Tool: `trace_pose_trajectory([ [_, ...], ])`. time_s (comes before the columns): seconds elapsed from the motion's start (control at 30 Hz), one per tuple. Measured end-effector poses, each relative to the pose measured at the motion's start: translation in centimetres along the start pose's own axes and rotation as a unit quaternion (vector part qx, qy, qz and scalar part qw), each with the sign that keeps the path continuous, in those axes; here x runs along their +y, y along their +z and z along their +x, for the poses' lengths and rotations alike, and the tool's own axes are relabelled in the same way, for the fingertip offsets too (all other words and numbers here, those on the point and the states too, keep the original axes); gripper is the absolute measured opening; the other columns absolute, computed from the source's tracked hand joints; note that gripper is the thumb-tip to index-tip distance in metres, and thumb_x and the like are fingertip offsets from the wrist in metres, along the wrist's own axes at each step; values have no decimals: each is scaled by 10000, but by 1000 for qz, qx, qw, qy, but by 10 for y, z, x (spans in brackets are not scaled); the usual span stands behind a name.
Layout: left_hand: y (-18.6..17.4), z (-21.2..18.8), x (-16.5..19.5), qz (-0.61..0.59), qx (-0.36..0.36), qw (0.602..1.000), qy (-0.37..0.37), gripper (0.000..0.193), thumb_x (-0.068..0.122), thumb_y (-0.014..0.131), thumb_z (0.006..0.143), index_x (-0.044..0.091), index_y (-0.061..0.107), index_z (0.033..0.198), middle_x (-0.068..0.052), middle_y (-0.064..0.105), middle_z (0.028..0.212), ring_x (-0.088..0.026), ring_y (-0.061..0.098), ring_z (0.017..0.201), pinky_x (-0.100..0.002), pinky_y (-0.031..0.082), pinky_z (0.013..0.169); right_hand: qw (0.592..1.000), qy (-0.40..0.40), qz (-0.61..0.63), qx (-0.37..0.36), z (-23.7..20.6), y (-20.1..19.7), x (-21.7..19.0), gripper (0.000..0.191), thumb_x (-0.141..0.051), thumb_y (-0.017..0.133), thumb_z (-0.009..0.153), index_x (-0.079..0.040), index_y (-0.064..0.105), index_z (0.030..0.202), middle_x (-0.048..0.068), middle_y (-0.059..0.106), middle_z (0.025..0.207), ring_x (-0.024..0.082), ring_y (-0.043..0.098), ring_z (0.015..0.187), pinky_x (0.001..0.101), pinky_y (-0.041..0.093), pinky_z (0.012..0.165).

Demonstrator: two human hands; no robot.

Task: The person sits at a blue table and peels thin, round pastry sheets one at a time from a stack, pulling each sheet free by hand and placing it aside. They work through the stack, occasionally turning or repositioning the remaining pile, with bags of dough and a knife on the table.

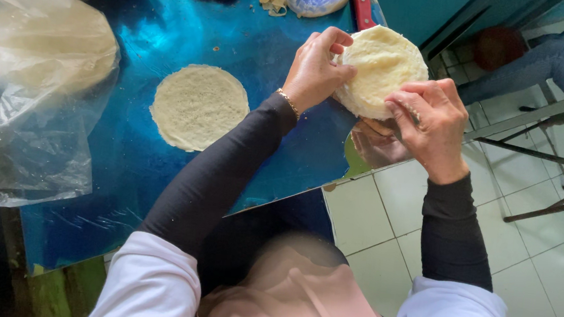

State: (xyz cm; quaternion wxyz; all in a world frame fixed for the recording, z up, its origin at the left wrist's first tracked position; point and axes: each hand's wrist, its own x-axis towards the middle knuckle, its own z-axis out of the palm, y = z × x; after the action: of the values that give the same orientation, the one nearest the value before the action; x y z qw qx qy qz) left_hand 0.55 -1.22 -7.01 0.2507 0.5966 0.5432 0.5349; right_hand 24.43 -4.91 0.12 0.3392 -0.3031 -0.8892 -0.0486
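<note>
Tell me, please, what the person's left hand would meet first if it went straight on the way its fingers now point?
The left hand points up and right, fingers already on the stack of pale round flatbreads that both hands hold. It would press into that stack at once; past it probably lies the red-handled tool, though depth is unclear.

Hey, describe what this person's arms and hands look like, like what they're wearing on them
Both arms wear snug black under-sleeves down to the wrists, with loose white short sleeves layered over the upper arms. The left hand is bare, with a thin gold-coloured bracelet at its wrist. The right hand is bare too; no gloves on either.
</note>
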Motion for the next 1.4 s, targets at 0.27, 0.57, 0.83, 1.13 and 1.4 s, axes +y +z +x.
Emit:
trace_pose_trajectory([
  [0.27, -2, 0, 5, -6, -14, 999, -34, 450, 175, 817, 738, 88, 659, 1150, -107, 632, 1067, -234, 665, 942, -339, 591, 802, 1000, -23, 2, 3, 2, -2, -3, 173, -102, 879, 907, -114, 785, 1051, 12, 705, 1075, 233, 621, 998, 370, 547, 869],
  [0.57, -7, -9, 17, 62, -8, 998, 7, 469, 149, 826, 781, 99, 640, 1208, -138, 593, 1174, -293, 663, 1008, -361, 572, 875, 996, -47, -75, -20, -7, -11, -13, 193, -169, 870, 914, -140, 796, 1089, -11, 731, 1085, 223, 622, 1022, 375, 495, 889],
  [0.83, -5, -20, 45, 327, -150, 919, 162, 631, 565, 586, 989, 197, 486, 1491, -101, 351, 1592, -323, 319, 1472, -741, 267, 1076, 992, -19, -83, -90, -9, 15, 16, 768, -576, 454, 1110, 38, 497, 1569, 203, 523, 1582, 376, 461, 1480, 540, 337, 1198],
  [1.13, -102, -40, 39, 300, -82, 943, 117, 588, 435, 746, 883, 145, 592, 1370, -172, 525, 1443, -380, 562, 1248, -529, 469, 989, 998, 41, -34, 25, -2, 17, -17, 683, -519, 502, 1099, -18, 512, 1563, 225, 488, 1577, 392, 458, 1447, 527, 365, 1187],
  [1.4, -244, -128, -14, 460, 9, 875, -152, 506, 402, 848, 781, 16, 643, 1035, -226, 627, 1051, -418, 644, 943, -524, 524, 779, 984, -67, 161, -24, 63, 62, -115, 197, -105, 787, 976, -96, 742, 1167, 100, 692, 1248, 315, 628, 1155, 428, 509, 1012],
])
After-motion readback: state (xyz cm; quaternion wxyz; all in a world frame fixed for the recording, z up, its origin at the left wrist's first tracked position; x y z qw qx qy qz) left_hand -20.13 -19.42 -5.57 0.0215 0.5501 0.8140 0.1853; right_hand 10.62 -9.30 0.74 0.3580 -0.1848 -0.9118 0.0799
